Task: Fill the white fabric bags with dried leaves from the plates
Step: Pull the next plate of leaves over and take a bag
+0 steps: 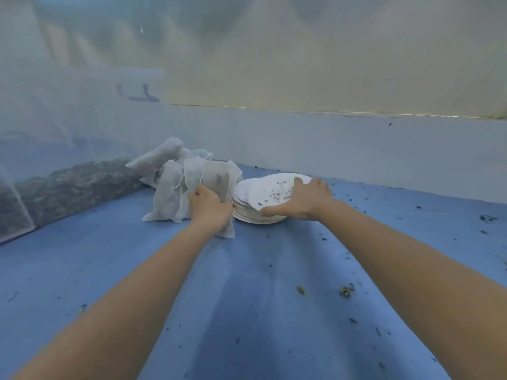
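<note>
Several white fabric bags (175,185) at ten o'clock are looking filled; left hand (210,205) is gripping one, right hand (300,200) is spreading flat over nearly bare round white plates (263,200)

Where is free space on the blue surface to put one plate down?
Between the two forearms, in front of the plate stack, the blue surface is bare but for crumbs. Right of the right hand also. Crowded: the fabric bags against the left hand.
</note>
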{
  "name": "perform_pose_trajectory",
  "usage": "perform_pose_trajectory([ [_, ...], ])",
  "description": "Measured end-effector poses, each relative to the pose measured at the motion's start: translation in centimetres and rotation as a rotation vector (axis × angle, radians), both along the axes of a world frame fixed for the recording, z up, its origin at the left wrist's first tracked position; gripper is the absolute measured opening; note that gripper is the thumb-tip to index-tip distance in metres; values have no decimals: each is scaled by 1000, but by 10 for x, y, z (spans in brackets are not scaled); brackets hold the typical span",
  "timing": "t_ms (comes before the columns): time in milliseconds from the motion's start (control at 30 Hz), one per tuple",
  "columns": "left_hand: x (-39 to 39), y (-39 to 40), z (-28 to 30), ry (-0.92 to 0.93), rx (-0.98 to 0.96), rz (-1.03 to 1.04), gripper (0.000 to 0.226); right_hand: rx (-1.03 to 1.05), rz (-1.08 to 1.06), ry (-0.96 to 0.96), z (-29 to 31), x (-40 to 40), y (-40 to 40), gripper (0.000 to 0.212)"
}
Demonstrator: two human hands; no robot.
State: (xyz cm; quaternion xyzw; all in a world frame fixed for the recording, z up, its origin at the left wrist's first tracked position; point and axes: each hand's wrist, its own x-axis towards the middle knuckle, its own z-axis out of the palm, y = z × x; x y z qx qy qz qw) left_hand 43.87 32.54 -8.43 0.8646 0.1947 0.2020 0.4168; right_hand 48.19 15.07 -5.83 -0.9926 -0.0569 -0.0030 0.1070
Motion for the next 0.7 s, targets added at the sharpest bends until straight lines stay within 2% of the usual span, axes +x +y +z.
perform_pose_trajectory([
  [200, 35, 22, -9, 37, 122, 53, 56, 9, 4, 32, -14, 41, 45, 128],
  [467, 28, 25, -16, 13, 111, 59, 70, 9, 7, -24, -18, 35, 57, 118],
  [533, 17, 23, -13, 89, 108, 76, 74, 18, 46, -56, -16, 21, 54, 113],
  [600, 4, 19, -7, 275, 199, 79, 80, 27, 87, -84, -13, 2, 51, 107],
  [667, -10, 13, 2, 435, 299, 50, 72, 36, 127, -87, -10, -13, 51, 102],
  [700, -21, 7, 11, 472, 336, 3, 61, 38, 139, -91, -5, -26, 47, 99],
])
